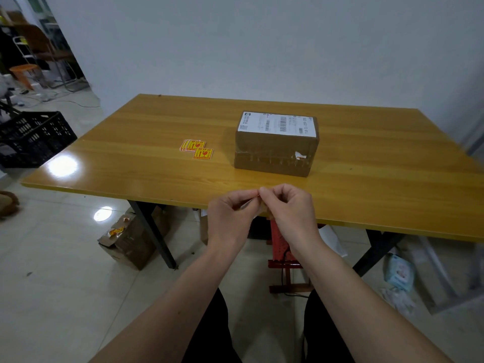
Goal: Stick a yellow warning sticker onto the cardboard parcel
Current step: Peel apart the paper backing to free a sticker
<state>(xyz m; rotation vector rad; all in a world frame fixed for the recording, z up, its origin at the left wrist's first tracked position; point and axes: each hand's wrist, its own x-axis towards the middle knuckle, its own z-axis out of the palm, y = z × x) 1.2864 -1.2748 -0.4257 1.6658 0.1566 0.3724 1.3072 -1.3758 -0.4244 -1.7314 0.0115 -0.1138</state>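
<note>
- Left hand and right hand: fingertips together, pinching one small sticker above the worktop's near edge.
- Cardboard parcel: mid-worktop, spare yellow warning stickers lying to its left.

Wooden table on black legs, black plastic crate left on tiled floor, cardboard box underneath, red stool beside, orange stool far left.

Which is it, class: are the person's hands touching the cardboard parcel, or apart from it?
Apart. The head view shows bare table between the cardboard parcel and both hands, left hand and right hand.
</note>
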